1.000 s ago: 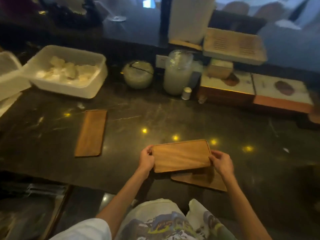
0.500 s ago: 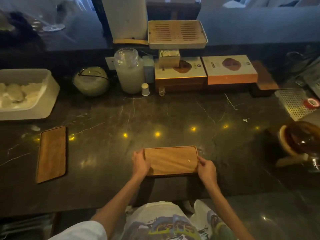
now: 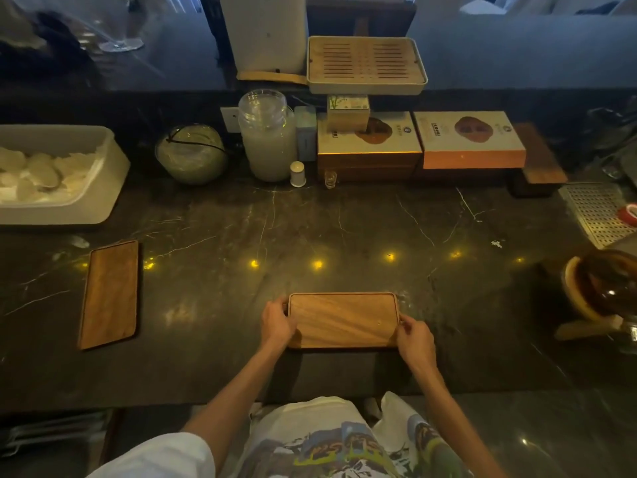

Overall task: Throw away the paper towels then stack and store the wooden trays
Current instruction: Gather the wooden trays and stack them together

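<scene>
Nearest, the left hand (image 3: 275, 322) and right hand (image 3: 413, 336) hold a wooden tray (image 3: 343, 320) by its short ends, fingers curled over each edge, flat on the desk (image 3: 344, 229) (whether another lies beneath is unclear). A second tray (image 3: 110, 293) lies well apart to the left; beyond it, a white bin (image 3: 103, 191) holds crumpled white pieces (image 3: 41, 174).

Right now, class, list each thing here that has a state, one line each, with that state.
Near wooden tray: lying flat, held at both ends.
Left hand: grips its left end.
Right hand: grips its right end.
Side wooden tray: flat, untouched.
Glass jar: upright, lid on.
White tub: open, part full.
</scene>
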Demonstrator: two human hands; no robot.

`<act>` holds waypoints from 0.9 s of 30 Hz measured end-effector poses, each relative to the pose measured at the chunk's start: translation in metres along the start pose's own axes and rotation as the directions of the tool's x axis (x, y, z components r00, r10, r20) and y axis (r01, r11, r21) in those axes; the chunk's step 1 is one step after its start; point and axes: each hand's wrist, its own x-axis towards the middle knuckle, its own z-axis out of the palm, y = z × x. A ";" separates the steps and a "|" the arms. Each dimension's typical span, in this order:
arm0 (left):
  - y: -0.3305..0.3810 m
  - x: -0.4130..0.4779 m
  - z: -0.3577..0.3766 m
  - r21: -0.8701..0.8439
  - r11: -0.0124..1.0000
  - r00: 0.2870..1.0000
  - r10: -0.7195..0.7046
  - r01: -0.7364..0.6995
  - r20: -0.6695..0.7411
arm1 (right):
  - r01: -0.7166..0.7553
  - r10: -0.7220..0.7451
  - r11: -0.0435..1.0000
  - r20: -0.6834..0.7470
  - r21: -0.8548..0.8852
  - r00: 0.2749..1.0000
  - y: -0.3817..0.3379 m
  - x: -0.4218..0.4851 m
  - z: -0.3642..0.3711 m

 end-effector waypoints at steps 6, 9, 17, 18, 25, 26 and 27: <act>-0.022 0.016 -0.050 -0.208 0.971 0.987 -0.139 0.119 -0.085 | 0.109 -0.137 0.949 -0.075 -0.296 0.988 -0.055 -0.004 0.014; -0.054 0.027 -0.105 -0.316 0.938 0.931 -0.234 0.141 -0.279 | 0.320 -0.317 0.892 0.064 -0.320 0.946 -0.127 -0.002 0.049; -0.163 0.044 -0.247 -0.769 0.558 0.559 -0.762 0.312 -0.326 | 0.759 -0.572 0.609 0.535 -0.232 0.622 -0.358 -0.032 0.241; -0.172 0.046 -0.254 -0.796 0.509 0.530 -0.796 0.327 -0.291 | 0.785 -0.577 0.576 0.568 -0.228 0.587 -0.384 -0.037 0.267; -0.209 0.069 -0.273 -0.934 0.207 0.586 -0.810 0.291 0.003 | 0.816 -0.465 0.512 0.711 -0.270 0.527 -0.487 -0.045 0.397; -0.210 0.071 -0.276 -0.943 0.181 0.602 -0.798 0.278 0.025 | 0.805 -0.429 0.522 0.729 -0.281 0.533 -0.493 -0.041 0.406; -0.210 0.072 -0.278 -0.949 0.167 0.616 -0.787 0.268 0.035 | 0.792 -0.393 0.535 0.743 -0.295 0.542 -0.497 -0.038 0.412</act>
